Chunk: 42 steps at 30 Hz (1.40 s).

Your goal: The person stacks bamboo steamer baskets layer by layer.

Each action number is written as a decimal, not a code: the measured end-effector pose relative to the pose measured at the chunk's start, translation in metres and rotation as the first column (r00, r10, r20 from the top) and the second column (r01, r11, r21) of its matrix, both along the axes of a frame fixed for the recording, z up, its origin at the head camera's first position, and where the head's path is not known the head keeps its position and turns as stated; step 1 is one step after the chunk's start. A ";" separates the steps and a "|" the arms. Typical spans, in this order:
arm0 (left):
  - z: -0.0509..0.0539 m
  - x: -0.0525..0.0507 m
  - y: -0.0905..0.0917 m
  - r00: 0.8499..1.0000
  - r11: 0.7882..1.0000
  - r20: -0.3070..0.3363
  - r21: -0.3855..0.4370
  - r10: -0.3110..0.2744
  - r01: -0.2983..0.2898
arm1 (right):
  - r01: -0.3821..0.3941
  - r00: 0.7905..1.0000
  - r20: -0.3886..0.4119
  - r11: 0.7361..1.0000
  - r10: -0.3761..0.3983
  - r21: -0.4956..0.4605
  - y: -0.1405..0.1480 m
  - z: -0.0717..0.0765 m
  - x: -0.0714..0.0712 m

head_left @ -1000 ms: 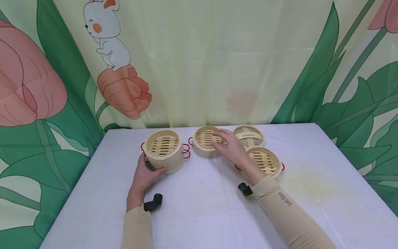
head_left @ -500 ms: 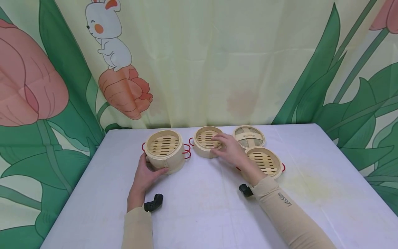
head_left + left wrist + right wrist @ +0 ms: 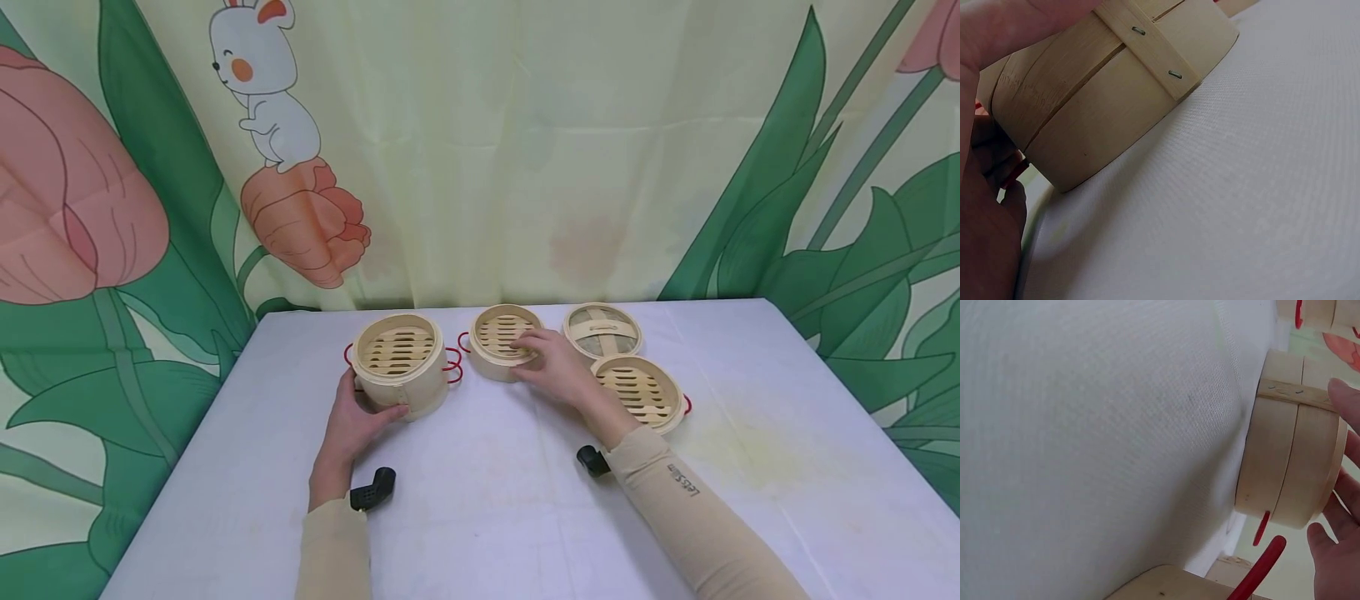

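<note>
Two stacked bamboo steamer baskets [image 3: 397, 354] with red handles stand at the left of the table. My left hand [image 3: 362, 425] grips them low, thumb across the front and fingers at the left side. A smaller bamboo steamer [image 3: 491, 365] with a slatted base and red handle sits just to the right. My right hand [image 3: 558, 367] pinches its right edge, thumb at the outer wall and fingers over the rim. In the right wrist view the thumb [image 3: 1344, 400] lies at the steamer's upper edge; some fingertips are hidden behind it.
Right of my right hand lies a shallow slatted steamer basket [image 3: 637, 387] with red handles, partly covered by my wrist. Behind it rests a round woven lid [image 3: 600, 343] with a strip handle. A white cloth [image 3: 480, 517] covers the table; a printed curtain [image 3: 480, 167] hangs behind.
My right hand has lowered slightly, its thumb and fingers coming down onto the smaller steamer's edge. My left hand keeps its hold, and the baskets stay in place.
</note>
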State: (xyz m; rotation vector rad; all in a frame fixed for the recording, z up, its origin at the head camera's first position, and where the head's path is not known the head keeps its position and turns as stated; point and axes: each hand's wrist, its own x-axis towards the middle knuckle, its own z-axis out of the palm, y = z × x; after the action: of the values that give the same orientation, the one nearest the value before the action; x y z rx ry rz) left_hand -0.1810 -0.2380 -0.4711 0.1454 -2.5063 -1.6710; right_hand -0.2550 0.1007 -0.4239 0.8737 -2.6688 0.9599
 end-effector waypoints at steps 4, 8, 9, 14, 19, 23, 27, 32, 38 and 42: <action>0.000 0.000 0.000 1.000 1.000 -0.001 -0.006 0.003 -0.003 | 0.009 1.000 0.004 0.999 -0.009 0.035 -0.001 -0.002 -0.001; 0.000 0.001 0.001 1.000 1.000 0.010 -0.018 0.009 -0.009 | 0.013 1.000 0.005 0.998 -0.014 0.057 -0.002 -0.002 0.000; 0.001 0.001 0.001 1.000 1.000 0.011 -0.018 0.009 -0.009 | 0.013 1.000 0.003 0.998 -0.013 0.058 -0.002 -0.002 0.000; 0.001 0.001 0.001 1.000 1.000 0.014 -0.007 0.008 -0.008 | 0.017 1.000 -0.006 0.999 -0.017 0.049 -0.003 -0.003 -0.001; 0.002 0.001 0.001 1.000 1.000 0.007 -0.004 0.007 -0.007 | 0.032 0.999 -0.020 0.999 -0.031 0.043 -0.003 -0.003 -0.001; 0.002 0.001 0.002 1.000 1.000 0.001 -0.009 0.008 -0.008 | 0.043 0.999 -0.026 0.998 -0.042 0.040 -0.003 -0.004 -0.001; 0.003 0.002 0.002 1.000 1.000 0.005 -0.012 0.007 -0.007 | 0.047 0.999 -0.023 0.999 -0.047 0.021 -0.002 -0.004 0.000; 0.003 0.002 0.001 1.000 1.000 0.006 -0.012 0.010 -0.010 | 0.042 0.999 -0.023 0.999 -0.042 -0.016 -0.004 -0.005 0.000; 0.002 0.001 0.001 1.000 1.000 0.000 -0.019 0.010 -0.010 | 0.049 0.998 -0.023 0.997 -0.051 -0.059 -0.004 -0.007 0.001; 0.003 0.002 0.001 1.000 1.000 0.007 -0.020 0.012 -0.012 | 0.046 0.997 -0.050 0.996 -0.050 -0.080 -0.005 -0.007 0.001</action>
State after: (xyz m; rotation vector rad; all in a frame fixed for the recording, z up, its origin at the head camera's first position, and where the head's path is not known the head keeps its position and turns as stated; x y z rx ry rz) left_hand -0.1794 -0.2366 -0.4683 0.1648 -2.5217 -1.6432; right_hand -0.2540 0.0957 -0.4305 0.8035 -2.5768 1.0100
